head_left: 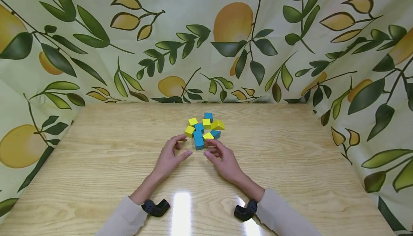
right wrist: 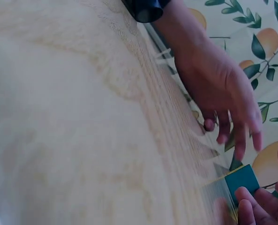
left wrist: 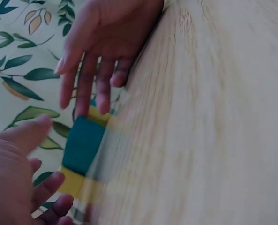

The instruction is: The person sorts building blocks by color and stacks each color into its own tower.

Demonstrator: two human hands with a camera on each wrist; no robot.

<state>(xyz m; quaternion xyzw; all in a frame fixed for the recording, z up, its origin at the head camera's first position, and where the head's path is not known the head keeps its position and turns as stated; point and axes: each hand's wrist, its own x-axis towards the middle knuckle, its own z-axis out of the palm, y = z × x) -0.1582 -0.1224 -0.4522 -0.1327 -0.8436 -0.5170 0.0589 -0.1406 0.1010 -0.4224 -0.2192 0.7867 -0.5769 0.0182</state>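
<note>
A cluster of small blue and yellow blocks lies on the wooden table. At its near end is a blue block [head_left: 199, 143], with another blue block [head_left: 198, 134] right behind it. My left hand [head_left: 171, 155] hovers to the left of the nearest block, fingers loosely bent and thumb apart, holding nothing. On the other side, my right hand [head_left: 226, 160] has relaxed fingers close to that block and a yellow block [head_left: 208, 136]; whether they touch, I cannot tell. In the right wrist view, fingertips [right wrist: 244, 194] overlap a blue block [right wrist: 242, 180]. Nothing appears gripped.
Yellow blocks [head_left: 189, 131] sit at the cluster's left. A yellow triangular block [head_left: 218, 125] and a blue pointed one [head_left: 215, 134] lie at its right, and a blue block [head_left: 208, 116] at its back. Behind the table [head_left: 129, 125] hangs a fruit-patterned cloth [head_left: 277, 64].
</note>
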